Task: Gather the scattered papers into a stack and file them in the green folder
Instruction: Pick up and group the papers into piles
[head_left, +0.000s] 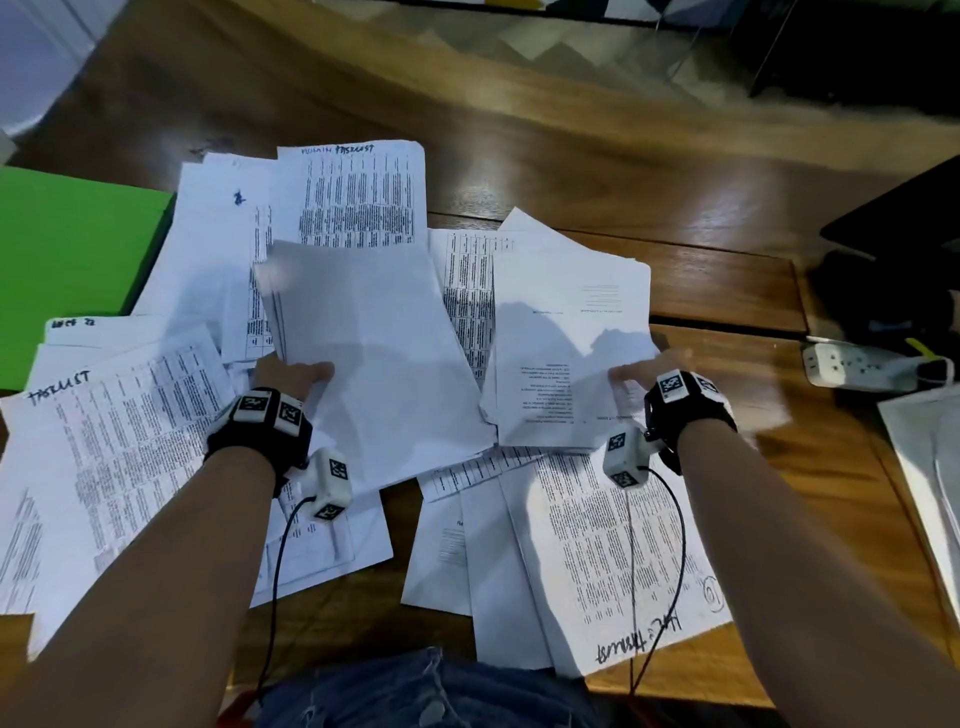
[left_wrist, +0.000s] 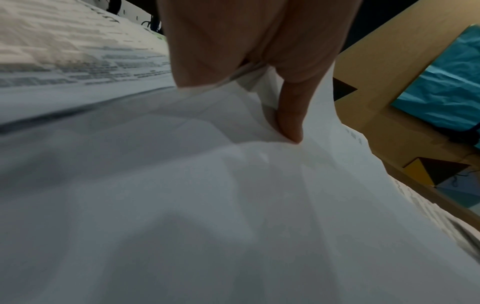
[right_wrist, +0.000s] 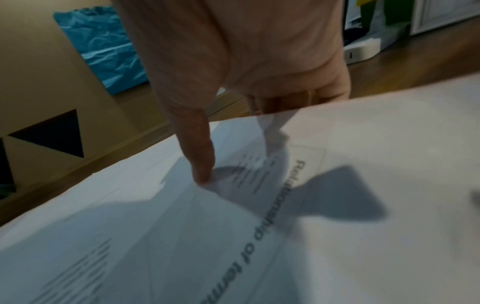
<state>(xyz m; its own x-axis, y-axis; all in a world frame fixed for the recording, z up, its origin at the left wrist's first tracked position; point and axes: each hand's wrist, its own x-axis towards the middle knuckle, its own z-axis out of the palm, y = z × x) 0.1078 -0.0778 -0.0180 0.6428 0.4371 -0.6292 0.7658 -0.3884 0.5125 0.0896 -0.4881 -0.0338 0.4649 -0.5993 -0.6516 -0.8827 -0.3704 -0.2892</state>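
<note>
Head view: our left hand grips a blank-faced sheaf at centre frame, thumb on top, fingers beneath. Our right hand pinches a printed sheaf just right of it; the two bundles meet near their lower edges. Scattered papers cover the wooden table around and beneath both. At the left edge lies the green folder, partly overlapped by sheets. A white power strip sits at right.
</note>
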